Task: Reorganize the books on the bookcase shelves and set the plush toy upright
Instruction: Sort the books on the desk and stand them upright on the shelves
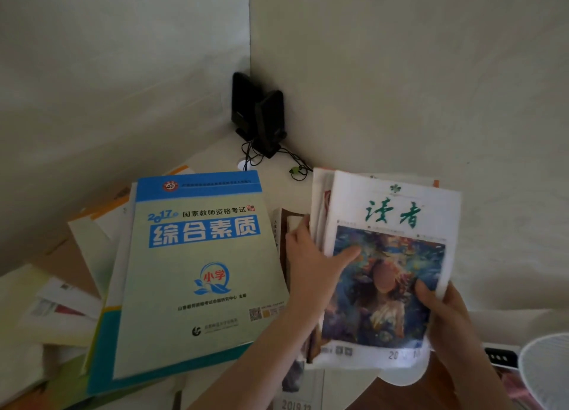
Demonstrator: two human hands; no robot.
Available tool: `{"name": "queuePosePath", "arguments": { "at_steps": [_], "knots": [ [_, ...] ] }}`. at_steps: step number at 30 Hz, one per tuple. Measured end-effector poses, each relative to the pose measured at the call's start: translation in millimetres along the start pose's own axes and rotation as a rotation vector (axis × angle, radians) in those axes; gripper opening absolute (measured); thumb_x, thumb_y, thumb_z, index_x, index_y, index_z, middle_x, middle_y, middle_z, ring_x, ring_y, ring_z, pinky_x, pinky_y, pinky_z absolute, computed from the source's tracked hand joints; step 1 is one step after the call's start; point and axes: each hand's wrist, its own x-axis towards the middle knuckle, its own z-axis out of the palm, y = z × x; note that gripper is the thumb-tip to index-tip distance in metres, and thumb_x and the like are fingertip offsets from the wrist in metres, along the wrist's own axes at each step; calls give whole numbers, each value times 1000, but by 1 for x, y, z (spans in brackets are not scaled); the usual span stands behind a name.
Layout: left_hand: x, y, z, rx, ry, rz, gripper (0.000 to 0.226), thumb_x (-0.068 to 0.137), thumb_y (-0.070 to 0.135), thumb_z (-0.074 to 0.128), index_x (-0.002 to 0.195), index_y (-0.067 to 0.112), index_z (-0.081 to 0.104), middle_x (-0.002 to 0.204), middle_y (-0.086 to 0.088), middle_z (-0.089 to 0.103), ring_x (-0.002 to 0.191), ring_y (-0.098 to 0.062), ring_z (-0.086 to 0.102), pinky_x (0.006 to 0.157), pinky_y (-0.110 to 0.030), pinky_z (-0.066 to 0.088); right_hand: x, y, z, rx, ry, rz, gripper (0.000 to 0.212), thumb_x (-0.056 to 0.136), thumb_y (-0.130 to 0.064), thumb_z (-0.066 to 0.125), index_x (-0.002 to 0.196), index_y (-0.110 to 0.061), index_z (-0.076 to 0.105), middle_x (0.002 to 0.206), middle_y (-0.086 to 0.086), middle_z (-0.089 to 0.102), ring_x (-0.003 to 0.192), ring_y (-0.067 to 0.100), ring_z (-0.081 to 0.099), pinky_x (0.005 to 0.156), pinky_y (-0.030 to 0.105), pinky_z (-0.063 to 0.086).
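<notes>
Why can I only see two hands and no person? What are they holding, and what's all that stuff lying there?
The camera sits on the person's head and looks down, so you see only their arms. The left hand and the right hand both hold a stack of thin white magazines. The top one has green writing and a colourful painted picture. Beside it, a big blue and pale green paperback book lies on top of a messy pile of other books on the pale surface. In the corner stand two small black speakers with thin wires.
</notes>
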Motion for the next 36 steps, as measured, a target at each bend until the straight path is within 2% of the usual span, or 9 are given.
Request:
{"name": "queuePosePath", "arguments": {
  "at_steps": [4,6,8,12,18,25,28,32,36],
  "knots": [
    [6,30,-15,-57,-77,194,73,63,23,86,121,20,41,109,-1,53,92,-9,56,78,-21,51,3,-6,2,66,22,-89,11,81,-11,71,88,-10,63,72,2,72,64,15,71,53,28,57],
    [5,37,-20,-64,-134,300,66,67,14,83,115,23,39,97,8,57,82,2,58,71,-19,53,10,-14,9,-4,11,-162,78,44,-44,93,102,-5,57,79,0,73,71,14,71,58,26,57],
    [4,32,-24,-71,-187,354,60,70,8,80,109,27,38,93,15,54,77,14,54,65,-11,48,14,-17,15,-121,31,-216,94,37,-55,91,110,-7,57,88,-1,74,79,15,72,62,26,57],
    [5,8,-27,-25,-279,383,54,77,13,76,103,40,37,99,15,52,88,14,53,74,-8,46,17,-1,17,-318,-16,-230,60,69,-25,79,122,-16,54,110,1,69,102,21,67,78,30,58],
    [5,3,-13,25,-168,474,74,74,33,74,119,53,20,103,17,56,94,6,59,78,-8,49,17,20,16,-470,136,-345,104,77,2,71,143,-24,-5,142,9,38,125,22,50,80,12,52],
    [32,14,-14,101,-32,628,107,78,34,72,137,59,-14,77,0,64,56,-10,58,56,-30,52,13,3,42,-358,173,-514,112,78,13,66,126,-74,11,145,7,34,131,22,44,85,27,55],
    [32,34,-24,176,-15,754,95,84,32,66,141,54,-7,105,-3,65,72,-2,58,65,-11,46,7,-22,43,-503,123,-556,97,83,3,65,122,-76,25,136,-3,39,123,9,47,82,28,57],
    [15,61,-43,156,67,897,74,89,29,61,148,33,17,143,16,41,108,-36,50,92,-31,45,-7,-72,53,-712,83,-668,91,83,0,66,118,-77,32,113,-3,39,99,-17,48,70,0,47],
    [-2,92,-76,25,77,853,70,88,21,65,148,22,27,151,19,26,134,7,32,107,-10,26,-29,-120,76,-818,34,-739,82,81,-7,69,127,-66,35,109,-8,44,100,-12,50,76,2,47]
  ]
}}
